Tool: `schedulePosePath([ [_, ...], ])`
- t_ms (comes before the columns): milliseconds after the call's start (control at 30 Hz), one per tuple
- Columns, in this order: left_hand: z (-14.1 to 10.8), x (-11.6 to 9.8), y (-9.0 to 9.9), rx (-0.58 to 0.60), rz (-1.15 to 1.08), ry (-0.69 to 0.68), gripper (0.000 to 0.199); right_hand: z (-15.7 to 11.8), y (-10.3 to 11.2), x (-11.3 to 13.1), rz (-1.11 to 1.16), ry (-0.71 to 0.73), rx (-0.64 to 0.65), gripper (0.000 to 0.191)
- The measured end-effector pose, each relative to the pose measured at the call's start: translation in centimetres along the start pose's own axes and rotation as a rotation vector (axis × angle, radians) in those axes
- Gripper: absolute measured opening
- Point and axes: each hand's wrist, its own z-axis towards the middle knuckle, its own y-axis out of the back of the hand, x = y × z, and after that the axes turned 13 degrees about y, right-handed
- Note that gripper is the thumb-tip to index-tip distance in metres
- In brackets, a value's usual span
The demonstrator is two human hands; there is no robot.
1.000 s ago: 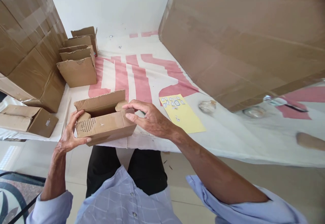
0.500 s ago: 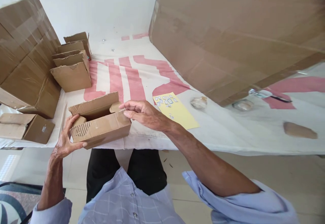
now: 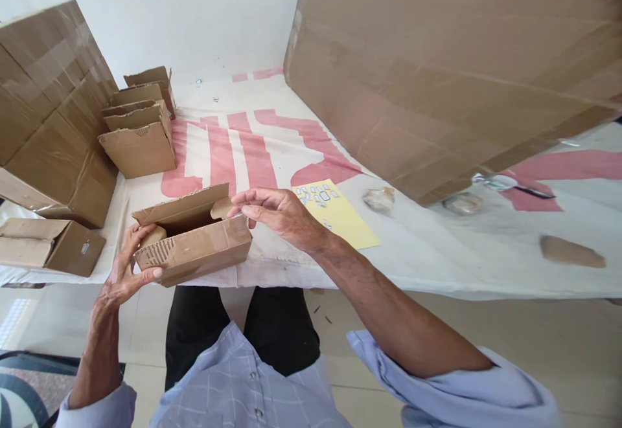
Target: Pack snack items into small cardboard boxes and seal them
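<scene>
1. Your left hand (image 3: 127, 266) is clasping the carton (image 3: 204, 253) by its left end; your right hand (image 3: 282, 215) is bending part-closed at the right flap (image 3: 221, 208), pinching or touching, you can't tell.
2. The carton, brown, open-topped, rib-patched, is sitting along the table's (image 3: 413, 276) front edge.
3. A large box (image 3: 437, 78) is bounding the right rear.

Prob. a workrm., w/ cardbd. boxes (image 3: 204, 250) on cloth-covd. table (image 3: 437, 259).

Bright, diffuse light; right edge apparently blurred
</scene>
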Motion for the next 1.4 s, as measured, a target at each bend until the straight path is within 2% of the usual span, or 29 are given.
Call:
schedulePosePath([
  [167,-0.2,0.1,-0.6,-0.086,-0.032,-0.035,0.060,0.0,0.5,0.2,0.023,-0.067,0.027,0.032],
  [400,-0.5,-0.3,-1.0,-0.077,-0.113,-0.118,0.036,0.0,1.1,-0.1,0.026,-0.159,0.092,0.038],
  [633,-0.8,-0.6,-1.1,-0.089,-0.156,-0.130,0.032,0.0,1.0,0.5,0.037,-0.160,0.171,0.050],
  [800,-1.0,-0.9,-1.3,-0.069,-0.169,-0.119,0.032,0.1,0.7,0.7,0.020,-0.142,0.155,0.038],
  [967,-1.2,-0.7,-1.6,-0.098,-0.200,-0.118,0.030,0.1,0.6,0.6,-0.036,-0.109,0.155,0.028],
  [1033,-1.1,-0.6,-1.8,-0.113,-0.217,-0.130,0.028,0.0,0.4,0.4,-0.102,-0.037,0.144,0.026],
  [1100,-1.0,-0.7,-2.1,-0.134,-0.233,-0.146,0.026,-0.1,0.1,-0.1,-0.219,0.114,0.095,0.023],
  [1300,-0.9,-1.6,-2.8,-0.188,-0.243,-0.025,0.029,-0.6,-1.0,-2.4,-0.848,0.837,-0.104,0.022],
  [1400,-0.8,-1.9,-3.1,-0.214,-0.266,0.018,0.035,-0.7,-1.3,-3.2,-1.007,1.060,-0.175,0.023],
])
